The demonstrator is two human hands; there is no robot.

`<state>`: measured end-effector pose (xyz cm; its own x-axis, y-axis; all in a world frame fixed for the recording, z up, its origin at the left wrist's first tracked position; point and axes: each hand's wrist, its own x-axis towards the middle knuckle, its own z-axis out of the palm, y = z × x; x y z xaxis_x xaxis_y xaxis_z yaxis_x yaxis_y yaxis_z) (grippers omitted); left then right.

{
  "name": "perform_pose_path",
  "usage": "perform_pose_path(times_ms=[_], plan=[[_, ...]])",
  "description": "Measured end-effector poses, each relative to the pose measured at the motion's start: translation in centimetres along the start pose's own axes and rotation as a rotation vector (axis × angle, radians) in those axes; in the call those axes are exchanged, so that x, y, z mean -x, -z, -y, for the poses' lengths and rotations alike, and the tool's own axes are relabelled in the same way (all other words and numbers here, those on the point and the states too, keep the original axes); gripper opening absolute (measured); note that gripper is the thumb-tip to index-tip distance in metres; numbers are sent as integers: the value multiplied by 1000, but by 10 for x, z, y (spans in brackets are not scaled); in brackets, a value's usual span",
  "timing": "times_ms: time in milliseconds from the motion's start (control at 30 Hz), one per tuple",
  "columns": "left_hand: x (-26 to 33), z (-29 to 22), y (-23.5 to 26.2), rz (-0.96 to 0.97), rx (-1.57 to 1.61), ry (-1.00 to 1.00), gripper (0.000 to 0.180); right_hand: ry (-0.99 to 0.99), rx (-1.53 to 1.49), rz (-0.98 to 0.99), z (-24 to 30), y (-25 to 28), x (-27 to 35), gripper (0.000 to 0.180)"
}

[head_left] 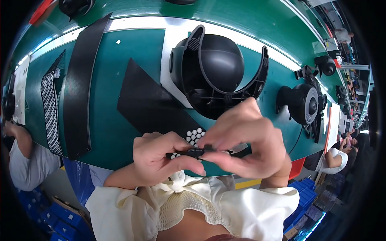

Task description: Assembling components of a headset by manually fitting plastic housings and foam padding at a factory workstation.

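Observation:
My left hand [155, 158] is closed, pinching the near end of a black sheet [146, 96] between thumb and fingers. White round spots [194, 136] show on that end of the sheet. My right hand [251, 140] meets it there, thumb and finger pinched on a small black piece [208, 148] at the sheet's edge; whether the piece is loose from it I cannot tell. Just beyond my hands lies a black plastic housing [221, 60] with a rounded body and two curved arms. Several round textured pads [194, 43] sit on its frame.
To the left lie a long black strip [82, 88] and a sheet covered with white spots [51, 108]. On the right stands a black round-faced device [307, 105] with a cable. Another person [28, 156] sits at the left, one more [333, 160] at the right. Blue bins [64, 221] stand below.

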<state>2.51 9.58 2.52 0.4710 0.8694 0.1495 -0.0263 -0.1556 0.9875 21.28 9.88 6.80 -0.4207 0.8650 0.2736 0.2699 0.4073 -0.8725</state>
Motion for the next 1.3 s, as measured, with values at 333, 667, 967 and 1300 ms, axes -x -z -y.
perform_pose_path(times_ms=[333, 667, 967, 1300], plan=[[0, 3, -2, 106, 81, 75, 22, 270, 57, -62, -5, -10, 18, 19], [-4, 18, -15, 188, 256, 124, 4, -125, 24, -232, -23, 12, 26, 39], [-4, 14, -29, 152, 652, 119, 27, -356, 58, -180, -10, 14, 24, 36], [-4, 13, -33, 189, 622, 101, 29, -341, 82, -154, -9, 17, 25, 38]])
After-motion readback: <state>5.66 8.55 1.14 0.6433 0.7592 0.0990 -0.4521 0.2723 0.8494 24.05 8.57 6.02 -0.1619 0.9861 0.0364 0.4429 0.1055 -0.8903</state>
